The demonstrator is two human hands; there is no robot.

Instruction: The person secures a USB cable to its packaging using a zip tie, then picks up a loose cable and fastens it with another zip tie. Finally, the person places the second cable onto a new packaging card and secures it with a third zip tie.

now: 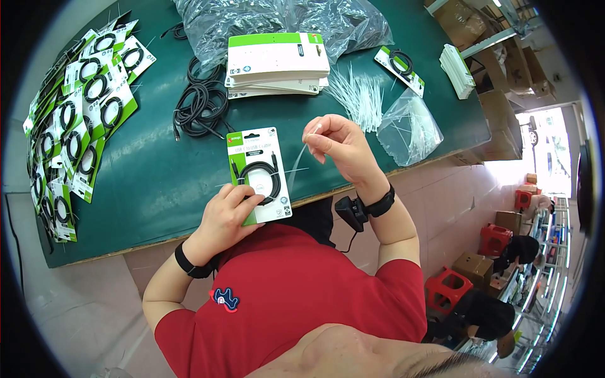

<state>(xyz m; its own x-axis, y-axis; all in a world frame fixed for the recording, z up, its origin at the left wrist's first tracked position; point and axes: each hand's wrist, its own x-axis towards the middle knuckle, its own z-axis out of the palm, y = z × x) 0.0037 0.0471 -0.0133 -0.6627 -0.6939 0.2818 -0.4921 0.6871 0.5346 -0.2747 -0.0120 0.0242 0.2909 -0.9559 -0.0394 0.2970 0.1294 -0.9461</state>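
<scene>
Green table fills most of the view, with cardboard boxes and a red stool on the floor to the right. Near the front edge, the white-and-green card stands with its top end away from the person, a coiled black cable on its face. The left hand grips its lower left corner, fingertips over the coil; the right hand pinches a thin clear strip above the card's right side. The card should be light and fairly stiff but easily creased, so the side borders look the best hold; the cable is likely springy, the strip slick and bendy. The card's lower end reaches past the table edge, and whether it rests or is lifted I cannot tell. Green surface shows left of it, toward the spread of carded cables; beyond its top sit the card stack and loose black cables, while white ties lie past the right hand.
</scene>
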